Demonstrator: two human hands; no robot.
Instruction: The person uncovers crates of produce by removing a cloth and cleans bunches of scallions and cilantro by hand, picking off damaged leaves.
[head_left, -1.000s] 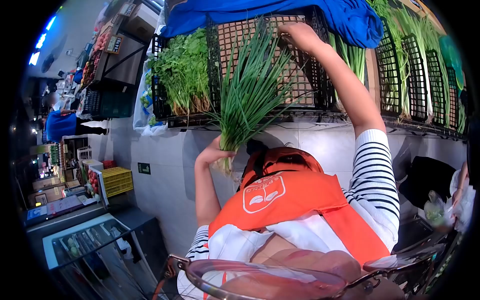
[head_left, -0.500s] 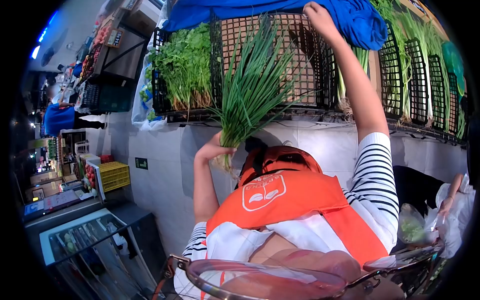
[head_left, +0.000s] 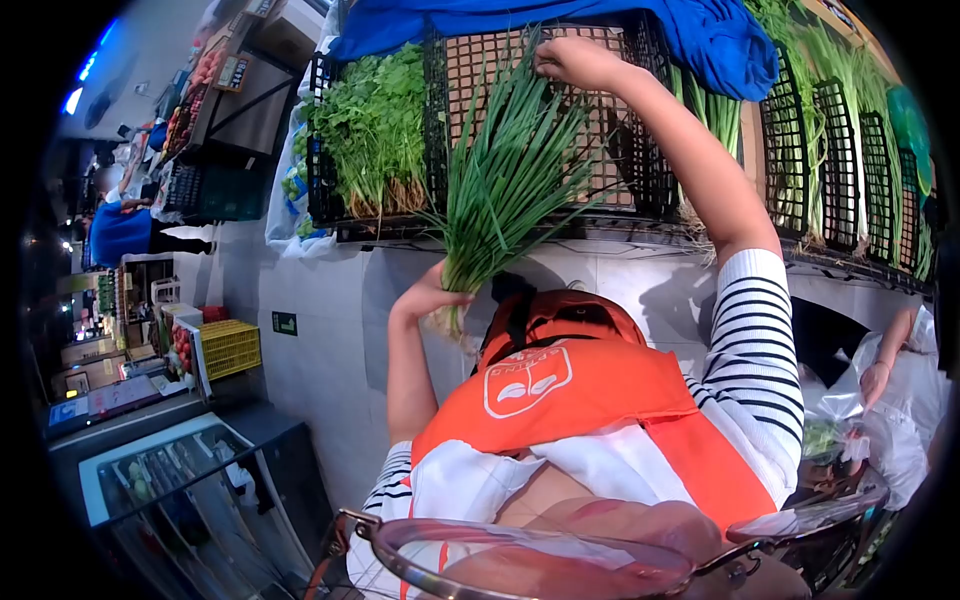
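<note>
My left hand (head_left: 436, 293) is wrapped round the lower stems of a bunch of long green onions (head_left: 510, 180), with pale roots hanging below the fist. The leaves fan upward over a black mesh crate (head_left: 610, 165) lined with brown board. At the leaf tips is my right hand (head_left: 572, 62), its fingers pinched together; whether a leaf is between them is too small to tell. Leafy green herbs with roots (head_left: 375, 130) fill the crate section to the left. Blue cloth (head_left: 705, 45) lies along the back.
More crates with long green stalks (head_left: 810, 150) stand at the right. Another person's hand (head_left: 875, 383) is near plastic bags at the lower right. A person in blue (head_left: 120, 236) stands far left. A yellow crate (head_left: 230, 348) and a glass-topped case (head_left: 180, 490) are at the left.
My right hand first moved up and right to the blue cloth, then came back left and down to the leaf tips. My left hand has kept its hold. The other person's hand at right has shifted.
</note>
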